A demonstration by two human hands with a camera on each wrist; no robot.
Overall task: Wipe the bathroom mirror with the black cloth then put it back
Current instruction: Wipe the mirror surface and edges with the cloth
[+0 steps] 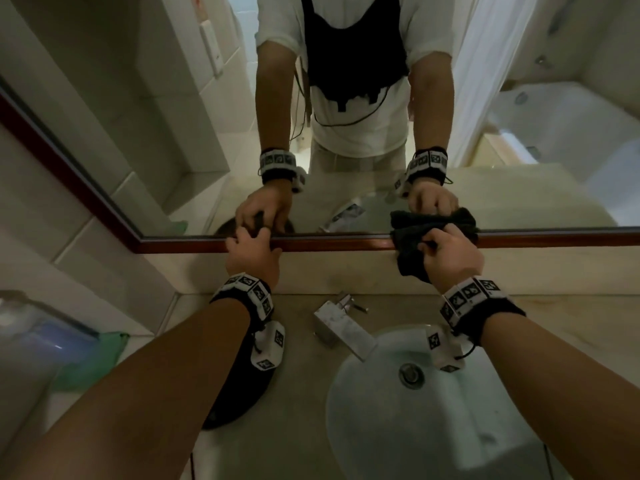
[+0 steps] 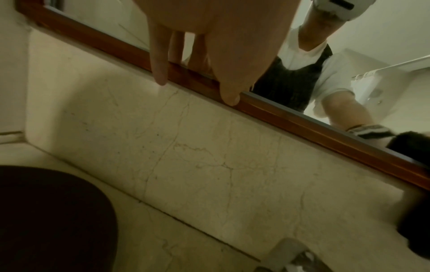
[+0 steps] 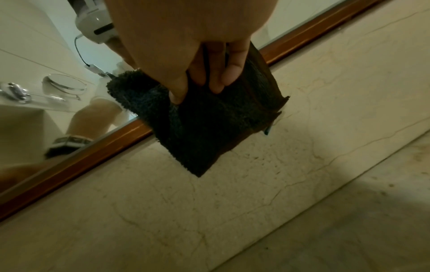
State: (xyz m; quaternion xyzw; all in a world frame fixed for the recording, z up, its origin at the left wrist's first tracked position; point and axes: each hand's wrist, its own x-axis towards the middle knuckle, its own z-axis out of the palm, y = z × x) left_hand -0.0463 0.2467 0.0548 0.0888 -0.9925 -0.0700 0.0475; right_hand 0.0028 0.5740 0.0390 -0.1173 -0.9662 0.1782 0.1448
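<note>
The mirror (image 1: 180,126) has a brown wooden frame (image 1: 332,242), and both hands are at its bottom edge. My right hand (image 1: 446,252) grips the black cloth (image 1: 410,252), which is bunched against the lower glass and hangs over the frame onto the marble splashback. In the right wrist view, the thumb and fingers (image 3: 216,73) pinch the fluffy cloth (image 3: 209,128). My left hand (image 1: 251,244) holds nothing. Its straight fingers (image 2: 159,70) rest on the frame (image 2: 302,117) further left, with the tips touching the glass.
Below the hands are a marble splashback (image 1: 346,271), a metal tap (image 1: 341,323) and a white basin (image 1: 467,427). A dark round object (image 1: 239,393) lies on the counter under my left forearm. A green item (image 1: 90,362) and a dispenser (image 1: 34,327) sit at the left.
</note>
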